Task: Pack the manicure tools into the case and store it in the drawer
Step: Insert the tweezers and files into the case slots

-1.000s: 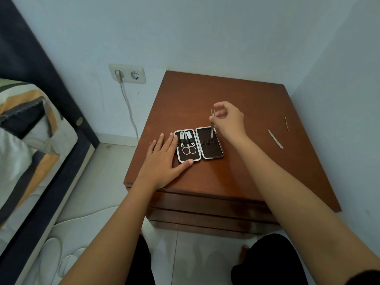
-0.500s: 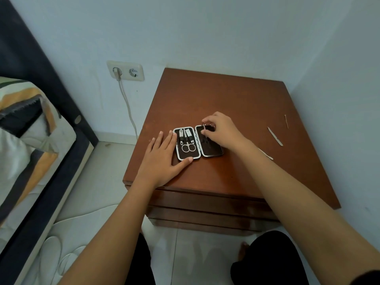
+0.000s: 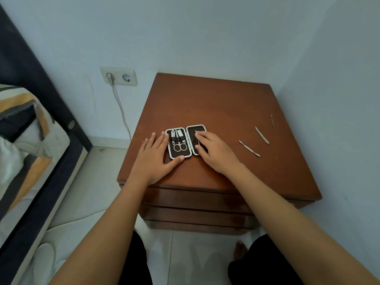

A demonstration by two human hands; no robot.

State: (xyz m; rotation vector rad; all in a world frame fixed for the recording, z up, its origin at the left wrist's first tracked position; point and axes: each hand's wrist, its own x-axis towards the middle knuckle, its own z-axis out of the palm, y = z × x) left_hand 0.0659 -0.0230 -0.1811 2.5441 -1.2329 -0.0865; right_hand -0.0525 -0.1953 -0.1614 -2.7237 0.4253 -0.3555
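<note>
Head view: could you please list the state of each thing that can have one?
manicure case: open, flat on nightstand.
scissors: packed in case.
drawers: shut.
wall socket: one plug in.
two metal tools: loose on nightstand.
left hand: flat, steadying case.
right hand: pressing a tool into case.

Single head-worn wide-angle view, looking forward and down, close over nightstand

Bare nightstand top behind the open case.

One case, three loose tools, two hands.
</note>
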